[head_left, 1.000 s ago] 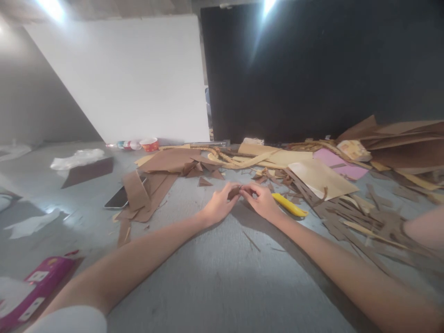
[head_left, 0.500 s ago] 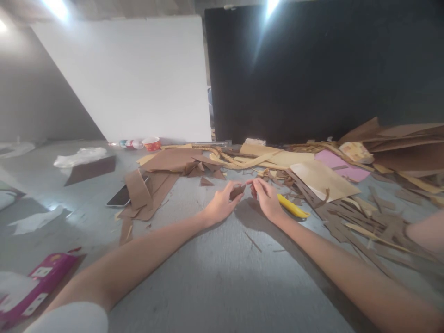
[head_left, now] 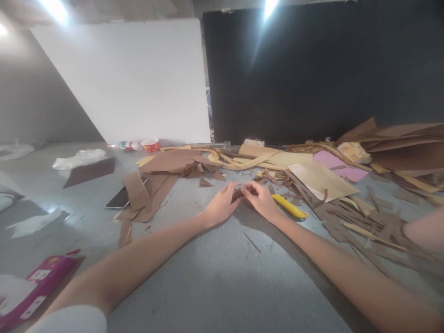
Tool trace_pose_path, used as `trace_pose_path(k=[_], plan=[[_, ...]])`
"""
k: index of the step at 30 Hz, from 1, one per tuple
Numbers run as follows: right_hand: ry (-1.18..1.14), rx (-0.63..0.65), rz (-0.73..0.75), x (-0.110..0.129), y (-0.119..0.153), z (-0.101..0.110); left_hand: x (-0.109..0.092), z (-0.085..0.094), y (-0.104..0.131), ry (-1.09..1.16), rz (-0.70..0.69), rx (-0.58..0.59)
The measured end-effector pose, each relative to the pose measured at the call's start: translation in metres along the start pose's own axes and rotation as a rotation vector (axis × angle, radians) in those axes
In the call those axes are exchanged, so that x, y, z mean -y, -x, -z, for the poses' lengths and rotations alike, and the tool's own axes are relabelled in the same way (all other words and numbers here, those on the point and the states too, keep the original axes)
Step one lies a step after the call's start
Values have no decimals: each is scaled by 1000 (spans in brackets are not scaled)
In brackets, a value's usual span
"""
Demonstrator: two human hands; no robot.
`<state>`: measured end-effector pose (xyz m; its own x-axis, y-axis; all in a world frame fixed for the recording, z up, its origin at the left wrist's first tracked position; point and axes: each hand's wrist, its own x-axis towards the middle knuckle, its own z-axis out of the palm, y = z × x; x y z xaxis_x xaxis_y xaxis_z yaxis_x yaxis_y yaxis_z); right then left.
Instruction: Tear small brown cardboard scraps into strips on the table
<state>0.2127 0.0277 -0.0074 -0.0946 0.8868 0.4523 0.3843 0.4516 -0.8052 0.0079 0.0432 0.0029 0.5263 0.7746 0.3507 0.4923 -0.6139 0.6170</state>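
Note:
My left hand [head_left: 223, 203] is closed on a small brown piece [head_left: 237, 194] that looks like leather or thick paper, with fingers and thumb pinching its sides. My right hand [head_left: 259, 198] meets it at the other end, its thumb and forefinger pinched on the piece's right edge. Much of the piece is hidden behind the fingers. Both forearms rest low over the grey table [head_left: 211, 282]. Just right of my right hand lies a long yellow object [head_left: 291, 206], its kind unclear. Small brown scraps [head_left: 205, 182] lie beyond my hands.
At left are a phone [head_left: 118, 199] partly under brown sheets [head_left: 138, 190], and a magenta box [head_left: 45, 282]. Brown strips [head_left: 350, 226], a beige sheet [head_left: 321, 180] and a pink sheet [head_left: 338, 165] spread at right. Another person's arm [head_left: 425, 231] enters there. Upright panels stand behind.
My right hand has moved left and closed in on the brown piece, its fingertips now against my left fingers. My left hand has stayed nearly in place.

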Motion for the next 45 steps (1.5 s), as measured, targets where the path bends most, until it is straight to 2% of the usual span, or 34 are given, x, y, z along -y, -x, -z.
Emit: trace_pose_path(k=[3, 5, 7, 9, 14, 18, 25, 31, 37, 41, 42, 45], plan=[[74, -48, -15, -1, 0, -1, 1, -3, -1, -127, -21, -14], [103, -87, -15, -2, -1, -2, 1, -6, -2, -266, -26, -85], [119, -122, -13, -3, -1, -2, 2, -8, -2, -382, 16, -176], [141, -157, -18, -5, -1, -3, 4, -10, -3, -433, 87, -220], [158, -202, -36, -13, -2, -3, 17, -16, -5, -441, 199, -179], [144, -220, -42, -15, -3, -2, 23, -14, -6, -394, 94, -65], [162, -241, -48, -13, -4, -3, 17, -7, -7, -241, -65, 22], [182, -213, -43, -15, -4, -3, 11, -5, -4, -149, -48, -8], [195, -156, -49, -17, -3, -4, 15, -6, -3, -126, -68, -71], [166, -126, -55, -20, -4, -5, 7, -2, 1, -112, -263, -141], [143, -117, -50, -22, -4, -6, 4, -1, 2, -102, -330, -127], [88, -149, -13, -24, -4, -6, -7, 2, 6, -94, -483, 15]])
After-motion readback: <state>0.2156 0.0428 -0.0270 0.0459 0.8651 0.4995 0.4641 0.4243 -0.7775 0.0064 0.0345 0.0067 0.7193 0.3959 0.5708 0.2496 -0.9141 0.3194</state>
